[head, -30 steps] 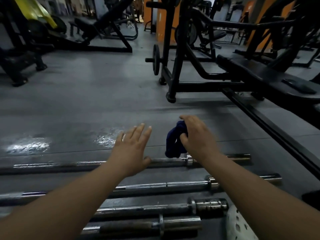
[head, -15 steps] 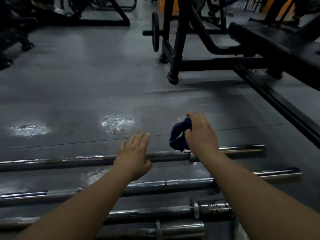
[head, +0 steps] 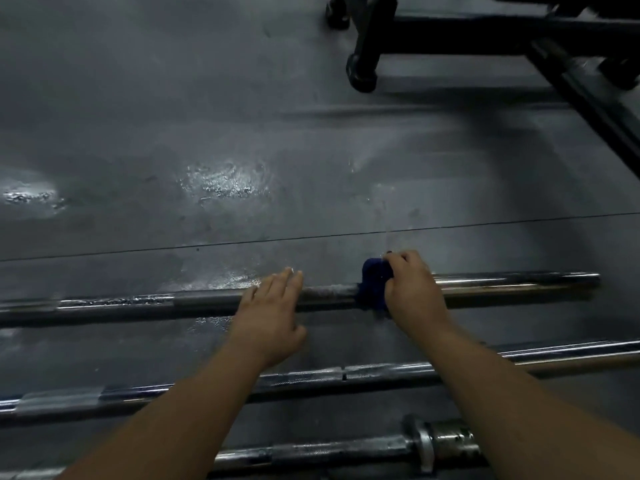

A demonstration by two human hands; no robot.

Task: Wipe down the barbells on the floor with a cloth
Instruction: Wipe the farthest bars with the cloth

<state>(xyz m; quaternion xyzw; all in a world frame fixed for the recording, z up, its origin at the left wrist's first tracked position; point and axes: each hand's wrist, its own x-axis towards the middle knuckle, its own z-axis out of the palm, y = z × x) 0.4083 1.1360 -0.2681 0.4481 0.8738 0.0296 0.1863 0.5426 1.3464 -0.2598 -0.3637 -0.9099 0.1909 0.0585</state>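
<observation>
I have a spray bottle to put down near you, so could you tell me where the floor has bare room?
The widest free patch is the grey floor beyond the farthest barbell, short of the black machine frame at upper right. The strips between the farthest barbell, the middle barbell and the nearest barbell are narrow, with the left hand and right hand working there.

Only two forearms and two hands of the person show, entering from the bottom edge at about 7 o'clock and 5 o'clock. Both forearms are bare right down to the frame edge: no sleeve or cuff is in view. The left hand and the right hand are bare, with no glove, and no ring, watch or band shows. Fingernails look short, though the dim, slightly blurred picture hides finer detail.
</observation>
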